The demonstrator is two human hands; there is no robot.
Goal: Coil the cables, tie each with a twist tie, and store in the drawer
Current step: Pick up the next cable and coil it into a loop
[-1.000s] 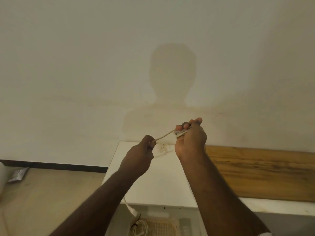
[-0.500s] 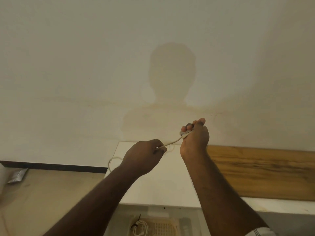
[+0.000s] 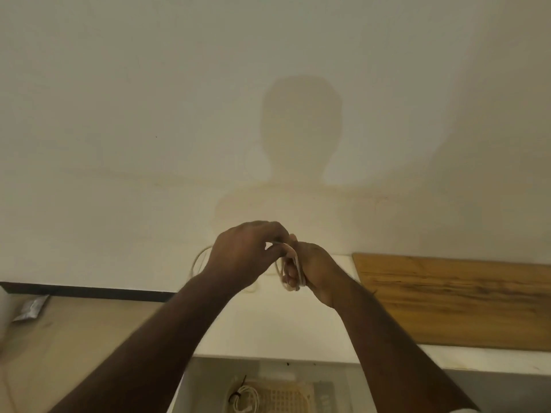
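Observation:
Both hands are raised over the white cabinet top (image 3: 268, 323), close to the wall. My right hand (image 3: 316, 269) grips several loops of a white cable (image 3: 293, 271) wound around its fingers. My left hand (image 3: 244, 254) pinches the same cable right beside the right hand. A loose loop of the cable (image 3: 198, 259) swings out to the left of my left hand. Below, in the open drawer (image 3: 268, 391), lies a coiled white cable (image 3: 243, 396) bound with a dark tie.
A wooden board (image 3: 456, 299) lies on the cabinet top at the right, against the wall. The floor at the left holds a silver packet (image 3: 29, 308). A perforated tray (image 3: 286, 397) sits in the drawer.
My left hand has moved right, up to the right hand, laying the cable around the right hand's fingers. The straight stretch between the hands is gone.

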